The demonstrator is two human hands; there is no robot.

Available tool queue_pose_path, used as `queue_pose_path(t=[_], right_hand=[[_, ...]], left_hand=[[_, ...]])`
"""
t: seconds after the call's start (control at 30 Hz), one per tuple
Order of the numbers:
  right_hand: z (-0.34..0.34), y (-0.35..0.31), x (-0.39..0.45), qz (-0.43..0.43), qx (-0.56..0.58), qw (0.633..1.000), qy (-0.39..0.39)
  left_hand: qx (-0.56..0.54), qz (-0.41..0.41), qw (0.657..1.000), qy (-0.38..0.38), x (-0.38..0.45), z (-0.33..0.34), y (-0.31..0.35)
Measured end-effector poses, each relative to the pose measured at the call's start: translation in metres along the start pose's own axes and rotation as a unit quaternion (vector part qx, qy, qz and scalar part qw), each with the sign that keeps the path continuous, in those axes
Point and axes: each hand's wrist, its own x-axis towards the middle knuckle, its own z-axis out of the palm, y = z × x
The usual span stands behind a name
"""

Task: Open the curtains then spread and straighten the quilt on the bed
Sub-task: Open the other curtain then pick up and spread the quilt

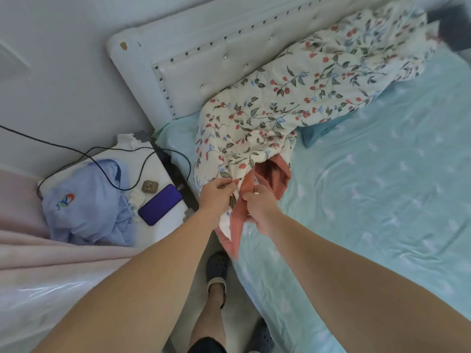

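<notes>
A cream quilt (300, 93) with red berries and green leaves lies bunched along the white headboard (193, 72), on a bed with a pale green sheet (382, 187). Its near corner hangs over the bed's left edge and shows a rust-orange underside. My left hand (216, 194) pinches the floral edge of that corner. Right beside it, my right hand (260, 205) grips the orange edge. The two hands almost touch. A pink curtain (38, 245) hangs gathered at the lower left.
A white nightstand (163, 220) left of the bed carries a light blue shirt (86, 205), a purple phone (160, 205), a small stone-like object (149, 186) and black cables (102, 154). My feet in dark clogs (216, 268) stand in the narrow gap beside the bed.
</notes>
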Motion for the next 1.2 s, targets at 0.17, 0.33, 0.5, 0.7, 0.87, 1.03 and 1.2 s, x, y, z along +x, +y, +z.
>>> queue_pose_path(t=[0.17, 0.33, 0.5, 0.7, 0.87, 1.03, 1.2], right_hand=[[-0.064, 0.030, -0.068, -0.021, 0.057, 0.998, -0.019], [-0.119, 0.060, -0.129, -0.058, 0.102, 0.993, -0.029], [-0.156, 0.085, -0.199, -0.045, 0.192, 0.978, -0.069], [-0.187, 0.122, -0.245, -0.050, 0.224, 0.971, -0.069], [-0.208, 0.152, -0.275, -0.061, 0.198, 0.978, -0.021], [-0.230, 0.192, -0.307, -0.062, 0.155, 0.985, 0.050], [-0.246, 0.240, -0.351, -0.050, 0.111, 0.990, 0.072]], left_hand=[[-0.012, 0.021, 1.000, -0.013, -0.094, 0.029, -0.001], [-0.014, 0.025, 1.000, 0.000, -0.178, 0.052, -0.020], [-0.008, -0.126, 0.992, 0.026, -0.262, 0.068, -0.057], [-0.240, -0.241, 0.925, -0.168, -0.339, 0.074, -0.092], [-0.273, -0.174, 0.944, -0.069, -0.372, 0.073, -0.090], [-0.252, -0.171, 0.951, -0.049, -0.410, 0.062, -0.113], [-0.190, -0.188, 0.960, -0.080, -0.459, 0.058, -0.155]])
